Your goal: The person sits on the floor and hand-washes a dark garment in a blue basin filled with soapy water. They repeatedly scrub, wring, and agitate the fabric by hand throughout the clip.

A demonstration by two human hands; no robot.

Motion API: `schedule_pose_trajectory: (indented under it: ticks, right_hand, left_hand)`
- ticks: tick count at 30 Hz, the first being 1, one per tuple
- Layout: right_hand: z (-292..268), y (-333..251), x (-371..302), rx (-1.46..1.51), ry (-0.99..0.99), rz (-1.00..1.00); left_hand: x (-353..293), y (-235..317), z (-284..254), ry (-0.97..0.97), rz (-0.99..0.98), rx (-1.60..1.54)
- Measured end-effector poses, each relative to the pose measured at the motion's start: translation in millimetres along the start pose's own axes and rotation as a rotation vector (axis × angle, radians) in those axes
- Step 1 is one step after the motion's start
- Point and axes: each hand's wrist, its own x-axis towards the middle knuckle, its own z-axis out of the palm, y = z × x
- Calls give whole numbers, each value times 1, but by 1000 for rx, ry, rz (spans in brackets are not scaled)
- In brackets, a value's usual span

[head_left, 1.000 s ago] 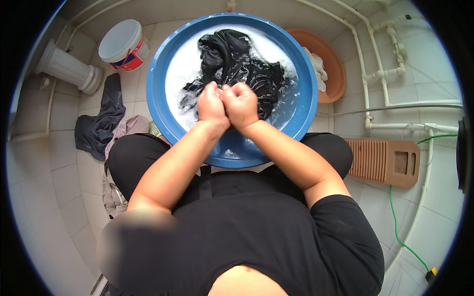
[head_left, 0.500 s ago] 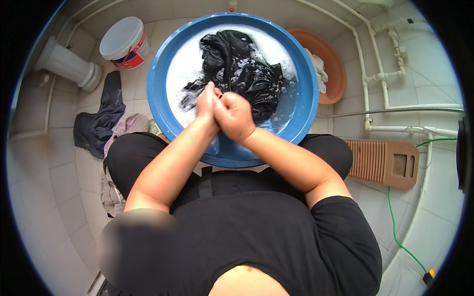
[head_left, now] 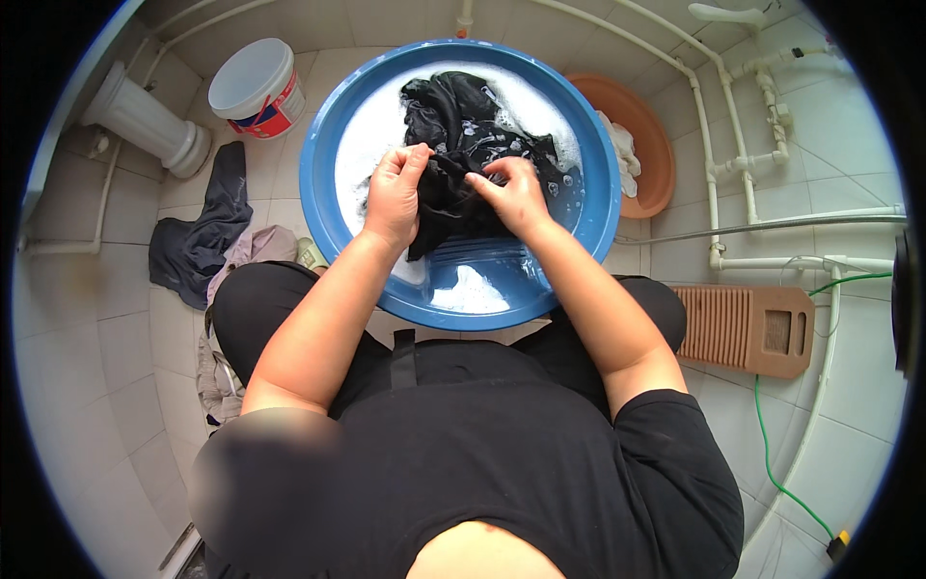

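A wet black garment (head_left: 453, 198) lies bunched in a round blue basin (head_left: 318, 207) of sudsy water. Part of the cloth is lifted between my hands. My left hand (head_left: 394, 196) is closed on its left side, thumb and fingers pinching the fabric. On the right side, my right hand (head_left: 518, 196) grips the cloth between thumb and bent fingers. White foam (head_left: 371, 130) rings the garment. Ridges moulded into the basin's near wall show below the cloth, beside a foam patch (head_left: 470, 291).
At the back left stands a white bucket (head_left: 253, 82). Dark clothing (head_left: 198, 227) lies on the tiled floor at left. An orange basin (head_left: 656, 154) holding white cloth sits behind the blue one. A brown washboard (head_left: 743, 328) and pipes (head_left: 801, 262) are at right.
My hands, earlier pressed together over the basin, have moved apart. A section of the black garment now stretches between them, and the basin's near ridges have come into view.
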Motion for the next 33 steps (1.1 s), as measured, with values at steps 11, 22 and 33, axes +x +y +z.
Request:
schedule_pose_trajectory:
  ticks: [11,22,33]
  right_hand:
    - [-35,-45,-11,987,130,436]
    - [-97,-33,0,896,232,30]
    - [-123,-23,7,-251,-378,-516]
  left_hand:
    - [-7,8,-5,22,14,529]
    - [0,43,-13,-344,526,1134]
    - [-22,71,0,-699,141,1279]
